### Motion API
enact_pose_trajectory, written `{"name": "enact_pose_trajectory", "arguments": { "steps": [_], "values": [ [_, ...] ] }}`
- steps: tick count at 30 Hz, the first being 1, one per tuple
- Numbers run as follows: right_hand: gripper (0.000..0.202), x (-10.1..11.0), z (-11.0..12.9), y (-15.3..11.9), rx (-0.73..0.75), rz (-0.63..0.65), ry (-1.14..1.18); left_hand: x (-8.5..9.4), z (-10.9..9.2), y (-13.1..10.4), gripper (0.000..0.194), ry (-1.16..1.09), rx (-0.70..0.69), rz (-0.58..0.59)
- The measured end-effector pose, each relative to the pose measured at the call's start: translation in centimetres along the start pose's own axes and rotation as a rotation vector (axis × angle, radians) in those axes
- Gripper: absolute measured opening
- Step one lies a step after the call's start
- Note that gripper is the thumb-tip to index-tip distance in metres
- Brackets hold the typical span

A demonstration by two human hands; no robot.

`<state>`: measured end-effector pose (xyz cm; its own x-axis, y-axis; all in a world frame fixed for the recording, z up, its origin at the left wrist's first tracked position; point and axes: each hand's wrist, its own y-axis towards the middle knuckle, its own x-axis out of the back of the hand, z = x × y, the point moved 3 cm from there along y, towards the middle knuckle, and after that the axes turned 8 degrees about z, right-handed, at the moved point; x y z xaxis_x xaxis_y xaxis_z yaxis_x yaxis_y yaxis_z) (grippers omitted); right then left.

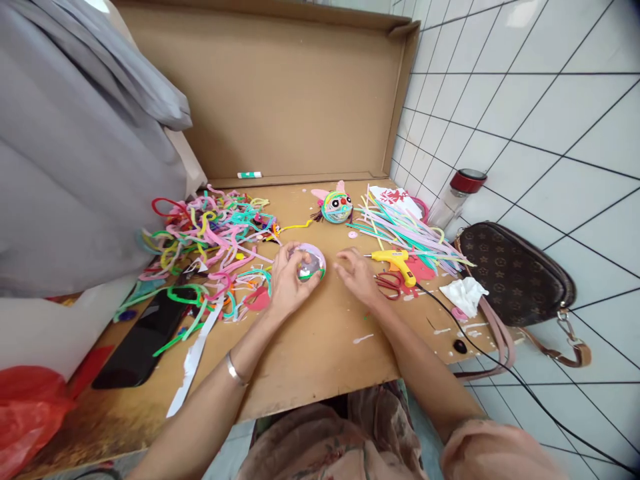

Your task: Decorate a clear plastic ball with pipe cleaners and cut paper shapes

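My left hand (290, 279) is closed round the edge of a clear round plastic ball (311, 261), rimmed with lilac and green pipe cleaner. To its right, my right hand (356, 275) hovers over the table with thumb and fingers pinched; whatever they hold, if anything, is too small to make out. Close beside that hand lie a yellow hot glue gun (395, 259) and red-handled scissors (388, 285). Farther back stands a finished-looking ball animal (336, 205) wrapped in coloured pipe cleaners, with pink ears, round eyes and a red nose.
Tangled pipe cleaners (215, 227) heap on the left, near a black phone (145, 340). Straight pipe cleaners (400, 227) lie at the right. A bottle (453, 200), a brown bag (515, 270), a crumpled tissue (465, 295) and the glue gun's cord (480, 347) occupy the right edge.
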<state>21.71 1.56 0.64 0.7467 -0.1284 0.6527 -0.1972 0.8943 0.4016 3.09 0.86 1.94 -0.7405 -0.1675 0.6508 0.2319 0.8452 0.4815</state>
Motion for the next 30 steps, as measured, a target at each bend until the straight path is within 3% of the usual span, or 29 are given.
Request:
{"name": "enact_pose_trajectory", "arguments": {
  "steps": [5, 9, 13, 16, 21, 26, 30],
  "values": [
    [0.036, 6.2, -2.4, -2.1, -0.395, -0.204, -0.638, 0.5, 0.3, 0.3, 0.028, -0.097, 0.04, 0.033],
    [0.06, 8.3, -4.8, -3.1, -0.713, -0.018, -0.8, 0.9, 0.6, 0.6, 0.028, -0.165, 0.034, 0.063],
    [0.06, 8.5, -6.0, -3.0, -0.844, 0.081, -0.717, 1.0, 0.9, 0.6, 0.027, -0.205, 0.035, 0.083],
    [0.049, 8.9, -6.0, -3.0, -0.852, 0.031, -0.656, 1.1, 1.1, 0.7, 0.028, -0.207, 0.022, 0.085],
    [0.051, 9.4, -4.0, -3.4, -0.8, -0.196, -0.543, 1.1, 1.3, 0.8, 0.028, -0.196, 0.0, 0.088],
    [0.048, 6.8, -1.5, -2.5, -0.598, -0.198, -0.479, 1.3, 1.5, 0.9, 0.029, -0.183, 0.019, 0.087],
    [0.034, 4.5, -0.9, -1.9, -0.321, -0.213, -0.47, 1.4, 1.7, 1.0, 0.03, -0.179, 0.039, 0.105]
  ]
}}
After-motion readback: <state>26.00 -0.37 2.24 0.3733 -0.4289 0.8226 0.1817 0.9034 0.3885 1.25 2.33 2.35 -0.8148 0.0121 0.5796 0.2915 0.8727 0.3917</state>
